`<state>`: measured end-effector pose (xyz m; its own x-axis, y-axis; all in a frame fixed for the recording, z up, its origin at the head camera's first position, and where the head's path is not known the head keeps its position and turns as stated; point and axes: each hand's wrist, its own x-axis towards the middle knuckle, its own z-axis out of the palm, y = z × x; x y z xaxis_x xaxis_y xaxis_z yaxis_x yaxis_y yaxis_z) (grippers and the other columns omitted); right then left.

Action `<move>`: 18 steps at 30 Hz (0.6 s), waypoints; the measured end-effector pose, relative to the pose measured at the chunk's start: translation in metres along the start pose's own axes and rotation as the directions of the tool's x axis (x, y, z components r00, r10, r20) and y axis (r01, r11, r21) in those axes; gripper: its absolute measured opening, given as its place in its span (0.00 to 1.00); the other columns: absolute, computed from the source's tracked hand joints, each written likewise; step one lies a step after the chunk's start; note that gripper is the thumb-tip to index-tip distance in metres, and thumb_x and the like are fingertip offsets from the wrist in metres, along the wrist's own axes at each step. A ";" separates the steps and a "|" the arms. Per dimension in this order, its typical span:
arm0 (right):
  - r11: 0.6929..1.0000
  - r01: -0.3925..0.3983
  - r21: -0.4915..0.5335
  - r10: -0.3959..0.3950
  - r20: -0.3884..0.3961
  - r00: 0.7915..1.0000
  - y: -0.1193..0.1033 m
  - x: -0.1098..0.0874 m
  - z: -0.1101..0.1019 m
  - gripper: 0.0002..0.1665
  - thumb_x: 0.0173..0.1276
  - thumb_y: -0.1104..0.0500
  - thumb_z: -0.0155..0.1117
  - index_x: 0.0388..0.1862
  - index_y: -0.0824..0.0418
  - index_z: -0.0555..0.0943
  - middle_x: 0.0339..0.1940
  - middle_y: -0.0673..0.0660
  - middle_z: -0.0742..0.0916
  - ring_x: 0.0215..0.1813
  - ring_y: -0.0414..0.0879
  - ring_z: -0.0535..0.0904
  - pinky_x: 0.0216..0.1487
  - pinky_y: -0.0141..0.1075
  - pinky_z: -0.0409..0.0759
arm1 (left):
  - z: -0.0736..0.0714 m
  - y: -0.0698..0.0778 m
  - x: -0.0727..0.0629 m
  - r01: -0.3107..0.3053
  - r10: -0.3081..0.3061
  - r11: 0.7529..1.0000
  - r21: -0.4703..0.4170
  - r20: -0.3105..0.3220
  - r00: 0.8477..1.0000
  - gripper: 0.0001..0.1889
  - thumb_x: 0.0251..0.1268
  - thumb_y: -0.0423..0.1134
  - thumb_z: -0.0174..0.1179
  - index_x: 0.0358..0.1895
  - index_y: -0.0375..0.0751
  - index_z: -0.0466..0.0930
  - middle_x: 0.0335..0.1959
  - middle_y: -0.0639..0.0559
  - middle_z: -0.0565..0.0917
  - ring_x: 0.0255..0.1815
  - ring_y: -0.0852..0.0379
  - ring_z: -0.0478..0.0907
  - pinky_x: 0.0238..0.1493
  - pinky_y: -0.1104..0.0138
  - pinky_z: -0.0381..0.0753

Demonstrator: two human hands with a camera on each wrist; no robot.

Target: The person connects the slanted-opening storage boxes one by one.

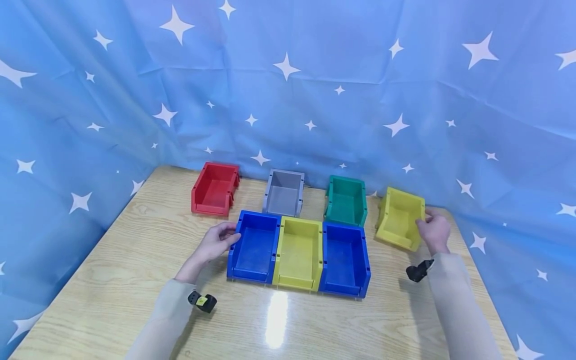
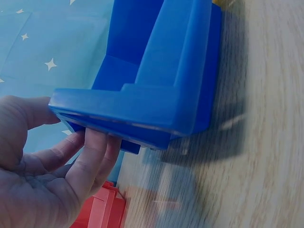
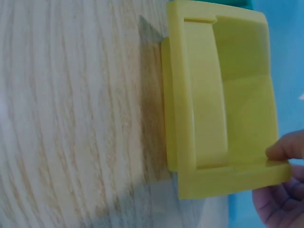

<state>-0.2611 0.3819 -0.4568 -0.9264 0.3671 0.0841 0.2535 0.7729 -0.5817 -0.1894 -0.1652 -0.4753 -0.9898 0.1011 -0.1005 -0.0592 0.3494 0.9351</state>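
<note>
In the head view my left hand [image 1: 218,241] grips the left wall of a blue storage bin [image 1: 255,245]. The left wrist view shows the thumb at the rim and the fingers [image 2: 92,161] under the outer side. That bin stands in a row against a yellow bin [image 1: 299,255] and a second blue bin [image 1: 344,260]. Off to the right, my right hand [image 1: 434,231] pinches the right wall of another yellow bin [image 1: 399,220], which is turned slightly askew. In the right wrist view its thumb [image 3: 287,145] lies inside the rim, with the fingers outside.
Behind the row stand a red bin [image 1: 216,189], a grey bin [image 1: 284,192] and a green bin [image 1: 346,201]. The wooden table [image 1: 112,280] ends at a blue star-patterned curtain [image 1: 288,100] at the back and sides.
</note>
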 end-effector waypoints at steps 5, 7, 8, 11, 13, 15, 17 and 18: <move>0.998 0.055 -0.009 -0.055 -0.029 0.998 -0.001 -0.004 -0.004 0.28 0.64 0.64 0.53 0.62 0.75 0.67 0.44 0.76 0.80 0.43 0.64 0.76 0.42 0.50 0.73 | 0.000 0.001 0.000 0.001 -0.001 1.000 0.000 0.003 1.000 0.18 0.66 0.32 0.55 0.55 0.25 0.71 0.46 0.34 0.79 0.40 0.49 0.79 0.36 0.66 0.81; 0.997 0.072 -0.010 -0.072 -0.036 0.997 -0.002 -0.006 -0.007 0.28 0.64 0.64 0.53 0.61 0.75 0.68 0.42 0.76 0.80 0.42 0.64 0.76 0.40 0.49 0.72 | 0.000 0.000 0.001 0.006 -0.006 1.000 0.007 0.003 1.000 0.18 0.66 0.32 0.55 0.56 0.25 0.71 0.47 0.34 0.79 0.40 0.50 0.79 0.37 0.66 0.81; 0.997 0.080 -0.013 -0.081 -0.036 0.996 -0.003 -0.008 -0.009 0.28 0.63 0.64 0.53 0.61 0.76 0.68 0.42 0.76 0.80 0.41 0.63 0.76 0.39 0.48 0.72 | 0.000 -0.001 0.001 0.009 -0.009 1.000 0.009 0.002 1.000 0.18 0.66 0.32 0.55 0.56 0.25 0.70 0.47 0.34 0.79 0.41 0.50 0.79 0.37 0.65 0.82; 0.995 0.103 -0.006 -0.103 -0.047 0.994 -0.004 -0.012 -0.014 0.27 0.63 0.65 0.54 0.60 0.76 0.69 0.40 0.76 0.81 0.40 0.62 0.76 0.36 0.44 0.72 | 0.000 -0.002 0.003 0.018 -0.018 1.000 0.008 0.002 1.000 0.19 0.66 0.32 0.55 0.56 0.25 0.70 0.47 0.33 0.79 0.42 0.48 0.79 0.38 0.64 0.82; 0.993 0.120 -0.005 -0.120 -0.059 0.991 -0.004 -0.016 -0.018 0.26 0.62 0.66 0.54 0.59 0.76 0.70 0.40 0.76 0.81 0.40 0.63 0.77 0.36 0.43 0.71 | -0.001 -0.003 0.004 0.023 -0.023 1.000 0.003 0.002 1.000 0.19 0.66 0.32 0.55 0.56 0.25 0.70 0.47 0.33 0.79 0.42 0.47 0.79 0.38 0.63 0.82; 0.991 0.133 0.000 -0.133 -0.071 0.989 -0.004 -0.019 -0.021 0.26 0.62 0.67 0.55 0.59 0.76 0.70 0.40 0.76 0.81 0.41 0.64 0.77 0.35 0.42 0.72 | -0.001 -0.003 0.004 0.016 -0.016 1.000 0.000 0.004 1.000 0.19 0.66 0.32 0.56 0.56 0.24 0.70 0.47 0.33 0.79 0.42 0.48 0.79 0.38 0.64 0.82; 0.990 0.143 0.002 -0.142 -0.083 0.986 -0.005 -0.023 -0.024 0.26 0.62 0.67 0.55 0.59 0.76 0.70 0.40 0.77 0.81 0.38 0.61 0.79 0.33 0.36 0.73 | 0.000 -0.003 0.003 0.012 -0.012 1.000 0.000 0.003 1.000 0.18 0.66 0.32 0.56 0.56 0.25 0.71 0.47 0.33 0.79 0.42 0.48 0.79 0.37 0.64 0.82; 0.989 0.148 0.006 -0.147 -0.088 0.985 -0.005 -0.024 -0.026 0.26 0.62 0.67 0.56 0.59 0.76 0.71 0.40 0.76 0.81 0.34 0.55 0.79 0.32 0.32 0.72 | 0.000 -0.002 0.003 0.010 -0.010 1.000 0.004 0.003 1.000 0.18 0.66 0.32 0.56 0.55 0.25 0.71 0.47 0.34 0.79 0.41 0.48 0.79 0.37 0.64 0.82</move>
<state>-0.2329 0.3826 -0.4348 -0.9253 0.2937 0.2400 0.1117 0.8156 -0.5677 -0.1920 -0.1659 -0.4777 -0.9888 0.1002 -0.1104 -0.0682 0.3545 0.9326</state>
